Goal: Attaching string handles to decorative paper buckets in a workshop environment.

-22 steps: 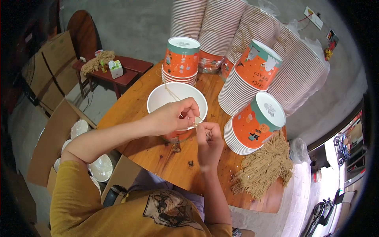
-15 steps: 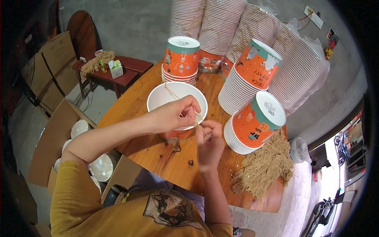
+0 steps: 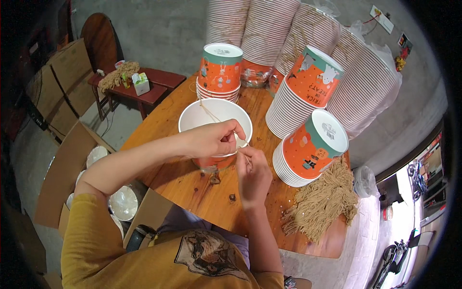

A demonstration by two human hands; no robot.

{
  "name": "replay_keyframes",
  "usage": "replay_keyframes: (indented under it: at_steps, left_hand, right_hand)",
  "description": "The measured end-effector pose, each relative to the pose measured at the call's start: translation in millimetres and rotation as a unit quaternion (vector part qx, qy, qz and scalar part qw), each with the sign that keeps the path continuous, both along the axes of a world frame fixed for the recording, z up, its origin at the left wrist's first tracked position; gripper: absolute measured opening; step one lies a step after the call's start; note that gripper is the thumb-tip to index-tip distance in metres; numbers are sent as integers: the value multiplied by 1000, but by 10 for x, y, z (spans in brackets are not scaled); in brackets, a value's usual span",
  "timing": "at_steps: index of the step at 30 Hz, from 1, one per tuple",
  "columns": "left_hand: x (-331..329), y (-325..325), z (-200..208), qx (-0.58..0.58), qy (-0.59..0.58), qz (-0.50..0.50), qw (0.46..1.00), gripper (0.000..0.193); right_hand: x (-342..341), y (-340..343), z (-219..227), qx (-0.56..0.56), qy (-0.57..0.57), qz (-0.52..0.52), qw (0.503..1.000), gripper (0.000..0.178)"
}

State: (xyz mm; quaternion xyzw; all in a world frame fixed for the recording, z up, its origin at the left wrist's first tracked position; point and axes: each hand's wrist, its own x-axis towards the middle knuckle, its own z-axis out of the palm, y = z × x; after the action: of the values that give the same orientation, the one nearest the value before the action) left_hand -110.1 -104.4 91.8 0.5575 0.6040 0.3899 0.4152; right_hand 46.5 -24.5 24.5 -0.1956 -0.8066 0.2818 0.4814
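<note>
Upright on the wooden table stands a paper bucket (image 3: 192,119), white inside and orange outside. A thin tan cord (image 3: 208,112) hangs over its far rim and runs down inside. My left hand (image 3: 214,138) reaches across the bucket's near side, its thumb and fingers pinched on the cord near the right rim. Just outside that rim, my right hand (image 3: 253,177) is closed on the cord too, close to the left fingertips. The exact spot where the cord meets the bucket wall is hidden by my fingers.
Upside-down stacks of orange buckets (image 3: 308,151) stand to the right, another stack (image 3: 220,67) behind. Tall wrapped stacks (image 3: 269,33) line the wall. A bundle of tan cords (image 3: 322,202) lies at the table's right. A cardboard box (image 3: 60,178) with buckets sits at the left.
My left fingers have shifted slightly right and down, with a short stretch of cord now showing between the hands. The bucket has barely moved.
</note>
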Motion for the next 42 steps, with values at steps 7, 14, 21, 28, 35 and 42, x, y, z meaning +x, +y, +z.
replay_keyframes:
  at_steps: [7, 14, 21, 28, 35, 42]
  left_hand:
    - [60, -22, -4, 30, 192, 22, 981, 12]
    - [63, -50, -19, 101, 289, 45, 951, 10]
    - [72, -64, 21, 56, 219, 40, 973, 11]
    - [85, -86, 37, 65, 201, 28, 977, 12]
    - [71, -101, 13, 76, 201, 28, 976, 12]
    - [78, -113, 26, 70, 205, 32, 976, 14]
  right_hand:
    - [0, 43, -141, -134, 52, 64, 988, 9]
    - [56, 32, -143, -215, 70, 135, 965, 8]
    - [138, 13, -68, -307, 71, 179, 932, 10]
    - [149, 33, -80, -229, 66, 152, 959, 9]
    - [164, 14, -65, -127, 42, 149, 980, 15]
    - [77, -54, 41, 89, -35, 19, 995, 28]
